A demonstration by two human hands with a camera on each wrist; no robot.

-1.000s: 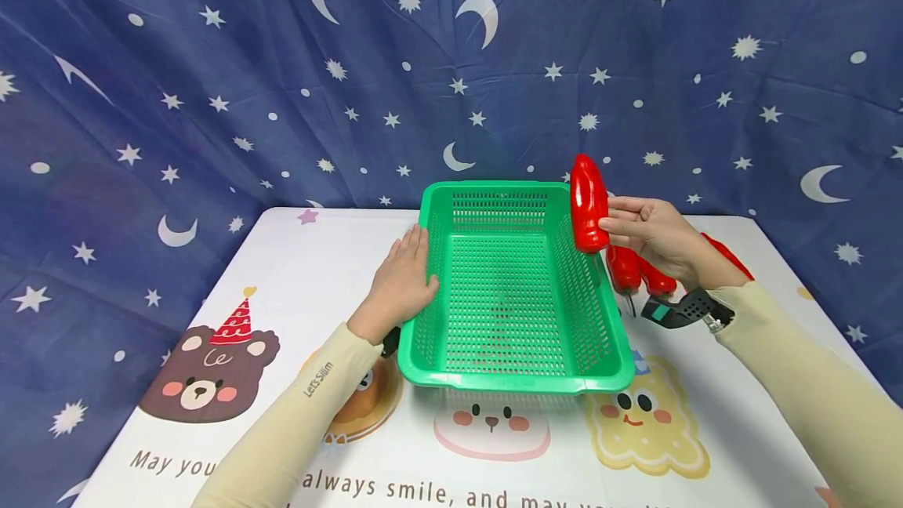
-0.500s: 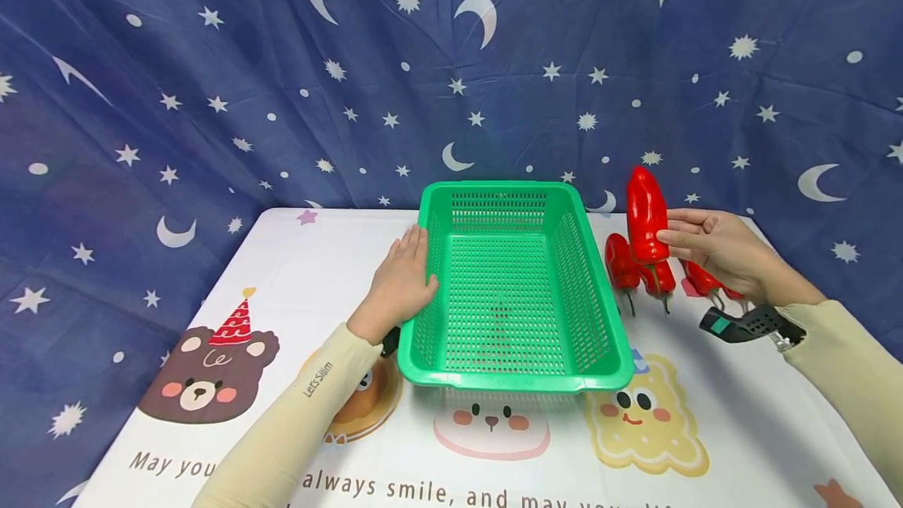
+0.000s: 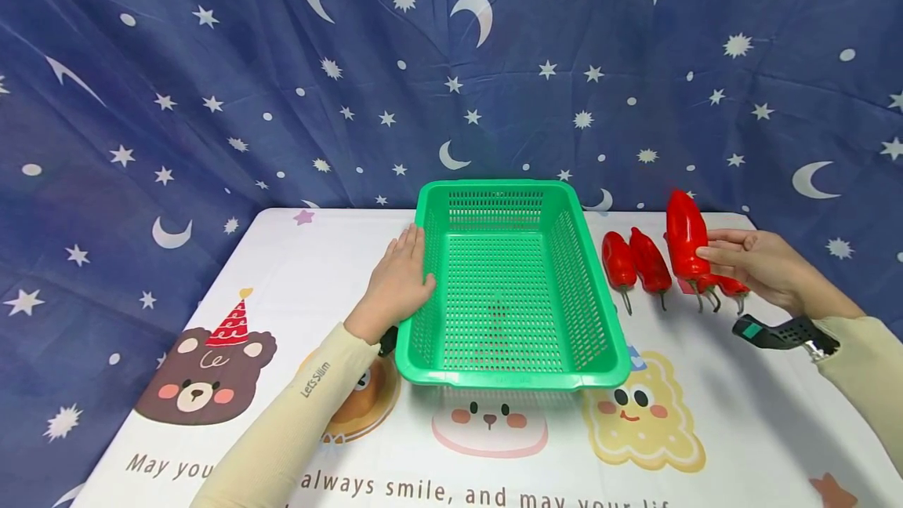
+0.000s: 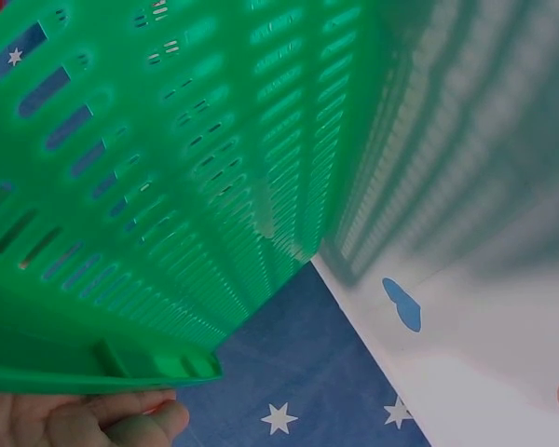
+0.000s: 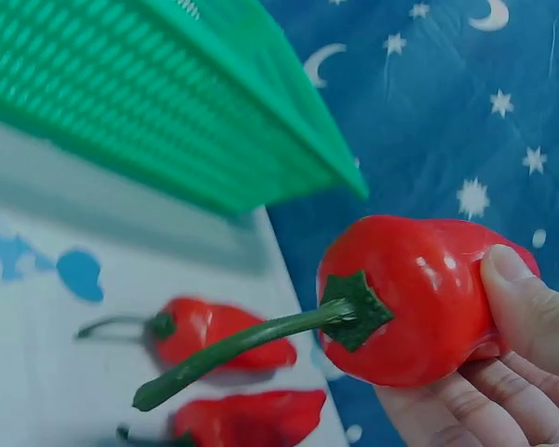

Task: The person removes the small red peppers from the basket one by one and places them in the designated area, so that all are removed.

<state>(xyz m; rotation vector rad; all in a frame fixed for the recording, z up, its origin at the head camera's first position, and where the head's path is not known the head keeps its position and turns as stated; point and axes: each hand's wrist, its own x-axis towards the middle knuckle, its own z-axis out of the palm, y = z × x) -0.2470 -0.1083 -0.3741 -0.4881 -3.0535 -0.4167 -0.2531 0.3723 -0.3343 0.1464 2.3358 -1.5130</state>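
A green plastic basket [image 3: 504, 312] with slotted walls stands on the table. My left hand [image 3: 400, 277] rests on its left rim with the fingers straight. In the left wrist view, part of that hand [image 4: 74, 419] shows against the rim. To the right of the basket, my right hand [image 3: 762, 265] pinches a red pepper [image 3: 686, 234] between thumb and fingers. Its green stem [image 5: 252, 346] points out toward the wrist camera. Beside the basket lie two red peppers, one nearer [image 3: 619, 259] and one farther right [image 3: 650, 261]. Other peppers [image 3: 730, 286] lie partly hidden behind the held one.
A white tablecloth [image 3: 324, 257] with cartoon prints covers the table. Behind it hangs a blue curtain [image 3: 395, 45] with moons and stars. Black straps are on both wrists.
My right hand has carried the red pepper rightward and lower, from over the basket's right rim to above the other peppers. The left hand has stayed on the rim.
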